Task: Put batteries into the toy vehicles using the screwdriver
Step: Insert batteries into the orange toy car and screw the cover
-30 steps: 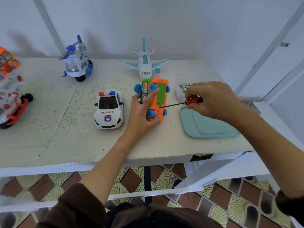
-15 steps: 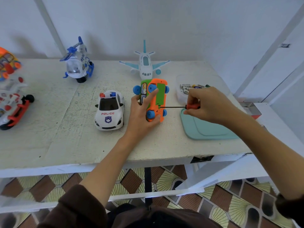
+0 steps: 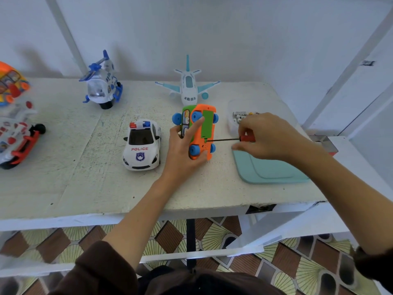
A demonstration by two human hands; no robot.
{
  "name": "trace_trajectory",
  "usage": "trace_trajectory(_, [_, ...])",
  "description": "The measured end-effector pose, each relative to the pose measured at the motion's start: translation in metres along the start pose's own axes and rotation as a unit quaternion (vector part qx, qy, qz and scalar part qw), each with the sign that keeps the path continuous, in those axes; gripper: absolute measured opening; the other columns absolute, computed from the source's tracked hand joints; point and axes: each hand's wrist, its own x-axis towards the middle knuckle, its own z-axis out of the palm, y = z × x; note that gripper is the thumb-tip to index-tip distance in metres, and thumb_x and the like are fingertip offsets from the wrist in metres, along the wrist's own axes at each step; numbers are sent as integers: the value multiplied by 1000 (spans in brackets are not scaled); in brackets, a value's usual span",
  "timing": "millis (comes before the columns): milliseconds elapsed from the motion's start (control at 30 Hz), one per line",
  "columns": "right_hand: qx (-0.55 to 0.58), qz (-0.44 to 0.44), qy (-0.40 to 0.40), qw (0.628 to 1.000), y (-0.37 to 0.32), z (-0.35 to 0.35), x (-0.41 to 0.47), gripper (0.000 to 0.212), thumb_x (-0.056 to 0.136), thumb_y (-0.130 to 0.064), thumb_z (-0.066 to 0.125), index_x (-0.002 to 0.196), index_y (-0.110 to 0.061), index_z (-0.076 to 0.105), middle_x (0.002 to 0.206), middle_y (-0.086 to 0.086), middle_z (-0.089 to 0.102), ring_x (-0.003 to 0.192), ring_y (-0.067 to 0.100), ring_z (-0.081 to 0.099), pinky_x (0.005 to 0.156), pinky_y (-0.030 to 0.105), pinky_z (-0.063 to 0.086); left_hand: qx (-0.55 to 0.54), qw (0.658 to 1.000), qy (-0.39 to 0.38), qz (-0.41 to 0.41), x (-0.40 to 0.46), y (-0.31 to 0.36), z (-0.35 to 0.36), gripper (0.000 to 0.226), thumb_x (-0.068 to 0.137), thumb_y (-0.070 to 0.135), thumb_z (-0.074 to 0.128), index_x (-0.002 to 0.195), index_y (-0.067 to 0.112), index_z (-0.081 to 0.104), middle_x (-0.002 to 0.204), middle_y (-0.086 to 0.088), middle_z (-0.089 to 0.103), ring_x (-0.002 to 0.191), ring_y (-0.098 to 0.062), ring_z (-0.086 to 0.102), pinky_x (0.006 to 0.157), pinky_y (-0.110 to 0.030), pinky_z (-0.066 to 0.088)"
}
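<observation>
On the worn white table, batteries, seemingly, sit boxed.

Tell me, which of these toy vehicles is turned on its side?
The orange and green toy car with blue wheels, gripped by the left hand; its underside faces the red-handled screwdriver. The other toys stand upright.

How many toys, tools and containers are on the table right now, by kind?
Wheeled toy vehicles: 4: police car, orange-green car, red-white toy, orange toy
Toy aircraft: 2: helicopter, airplane
Screwdriver: 1
Battery container: 1
Teal tray: 1
Total: 9
</observation>
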Motion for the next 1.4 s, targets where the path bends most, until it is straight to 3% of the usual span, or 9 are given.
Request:
trace_trajectory(67, [17,7,-5,1000,-2,0,0,28,80,-35,68,83,-17,46,82,-2,53,74,17,45,61,26,30,-5,1000,4,-4,0,1,-1,69,73,39,55,137,46,28,128,-3,23,119,-2,39,100,-37,49])
trace_trajectory(200, [-32,10,-9,999,-2,-7,2,25,82,-34,65,81,-17,46,83,0,56,76,22,48,63,27,32,9,1000,-7,20,-2,2,1,69,74,37,55,137,46,29,128,0,23,124,-24,43,98,-43,50])
trace_trajectory(400, [-82,17,-74,994,-2,-6,8,35,95,-41,42,89,-13,62,65,-6,42,74,19,47,56,26,29,-2,1000,-3,1,-1,-1,1,70,74,38,57,138,46,30,130,-3,23,122,-24,45,98,-44,50])
trace_trajectory(467, [-75,23,-81,994,-1,-4,8,42,97,-40,36,88,-9,63,67,-2,48,72,19,47,50,24,25,3,1000,-4,9,-1,0,1,69,74,38,56,137,46,29,128,-2,23,121,-24,45,98,-43,50])
trace_trajectory(733, [79,11,-19,997,2,-4,6,29,73,-30,75,77,-15,51,79,3,59,76,23,54,64,30,39,-5,1000,-2,-1,0,1,1,69,74,37,55,137,45,30,129,-4,24,120,-25,45,99,-44,49])
trace_trajectory(967, [-79,35,-66,994,4,-1,12,47,95,-45,33,84,-11,62,63,-5,46,77,21,54,57,27,31,-3,1000,-6,-4,-1,2,1,69,74,38,55,138,43,30,132,-9,24,122,-26,45,99,-45,49])
trace_trajectory(1167, [54,36,-32,997,5,3,9,37,74,-43,71,83,-15,49,83,1,55,76,18,47,59,26,30,-6,1000,-4,-9,-1,3,0,69,74,39,55,138,44,29,130,-3,22,122,-25,45,99,-42,50])
trace_trajectory(1333, [-77,30,-57,995,3,1,10,51,91,-53,33,82,-12,62,71,0,57,77,20,58,53,25,34,3,1000,2,-6,-1,2,1,69,74,38,55,138,44,29,128,-3,23,120,-24,44,99,-44,49])
trace_trajectory(1400, [-71,19,-38,997,4,4,9,50,87,-58,39,85,-12,60,76,-1,59,76,19,56,55,27,35,8,1000,2,1,-1,1,1,69,73,38,55,137,44,29,129,-4,23,121,-26,44,99,-45,49])
